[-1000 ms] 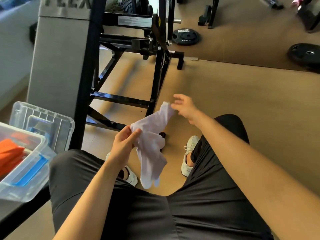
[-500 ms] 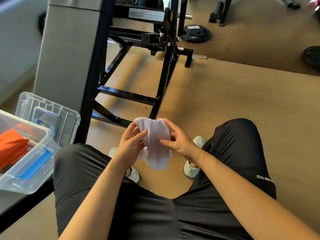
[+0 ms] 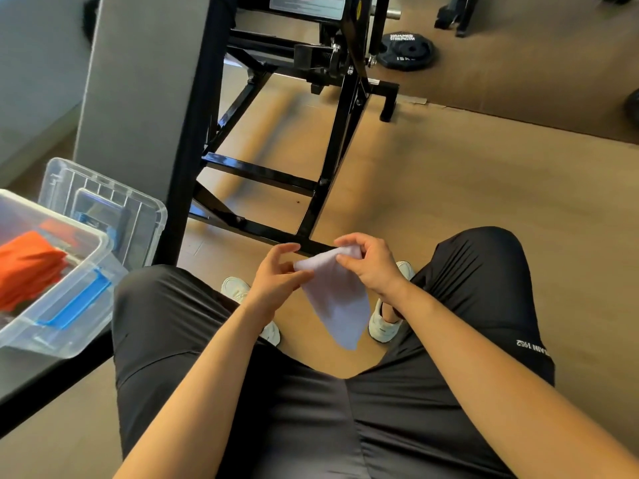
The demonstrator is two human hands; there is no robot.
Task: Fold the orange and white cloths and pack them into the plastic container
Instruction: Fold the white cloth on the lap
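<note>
A small white cloth (image 3: 337,299) hangs folded between my knees, tapering to a point below. My right hand (image 3: 370,267) pinches its top edge between thumb and fingers. My left hand (image 3: 276,274) sits at the cloth's left corner, thumb touching it, fingers spread and loose. At the left, a clear plastic container (image 3: 65,305) with a blue latch stands on a dark bench edge. An orange cloth (image 3: 27,267) lies folded inside it.
The container's clear lid (image 3: 107,202) leans behind it. A black steel gym frame (image 3: 332,160) stands just ahead of my knees beside a grey pad (image 3: 138,81). Weight plates (image 3: 408,51) lie on the brown floor farther back. My white shoes (image 3: 383,323) rest below the cloth.
The white cloth was stretched out between both hands, then brought together and doubled over. Now it hangs narrower from my right hand, and my left fingers have loosened.
</note>
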